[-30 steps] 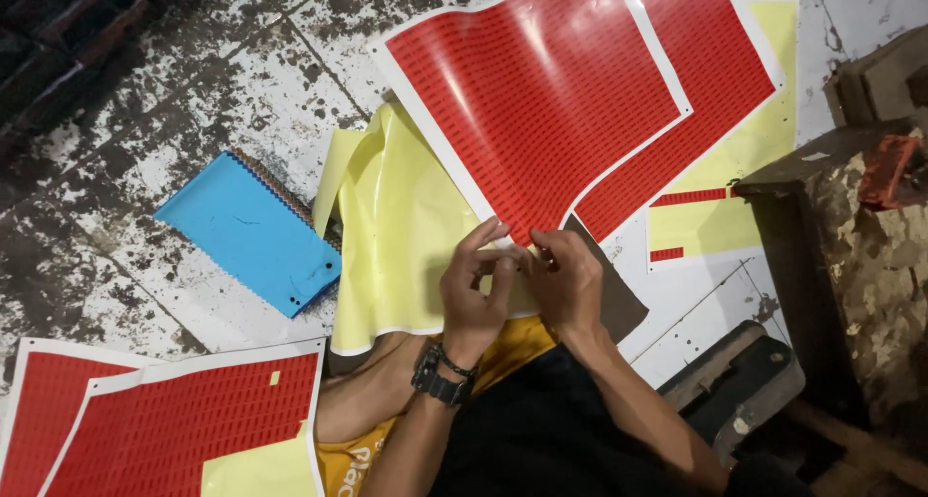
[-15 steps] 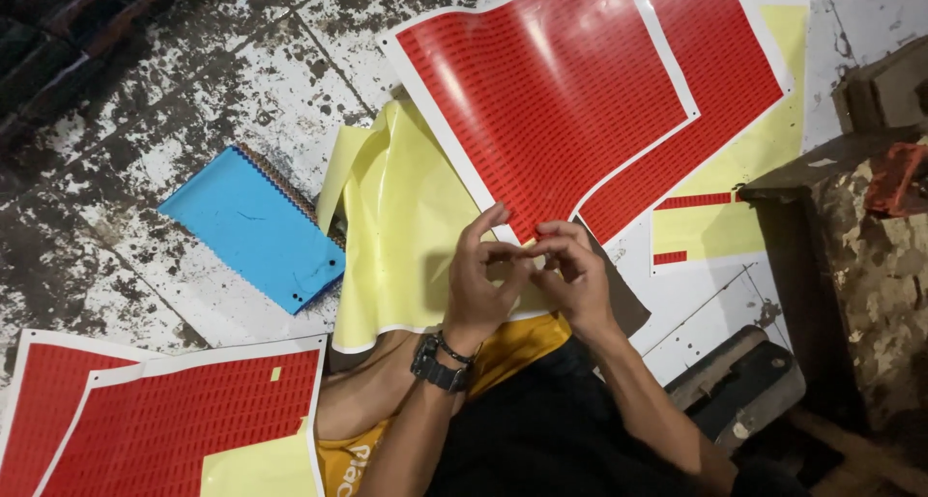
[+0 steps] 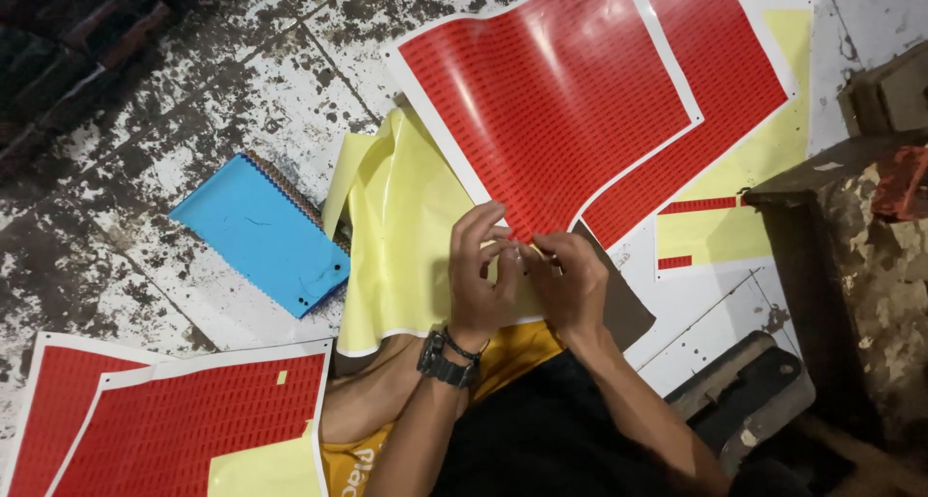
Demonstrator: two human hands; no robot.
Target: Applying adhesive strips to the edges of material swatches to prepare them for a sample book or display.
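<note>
My left hand (image 3: 480, 275) and my right hand (image 3: 570, 284) meet at the lower corner of a large red sticker sheet (image 3: 556, 101) with a white border. Fingertips of both hands pinch something small at that corner; what it is stays hidden by the fingers. A dark watch sits on my left wrist. Under the hands lies a curled yellow backing sheet (image 3: 401, 226) on my lap.
A blue spiral notebook (image 3: 261, 231) lies on the stained white floor at left. More red sticker sheets (image 3: 174, 424) lie at the lower left, another red sheet (image 3: 725, 81) over yellow backing at upper right. A worn dark wooden block (image 3: 851, 246) stands at right.
Both hands have stayed at the sheet's corner, with the fingers shifting slightly. The view has moved a little, so the sheets sit slightly higher and to the right.
</note>
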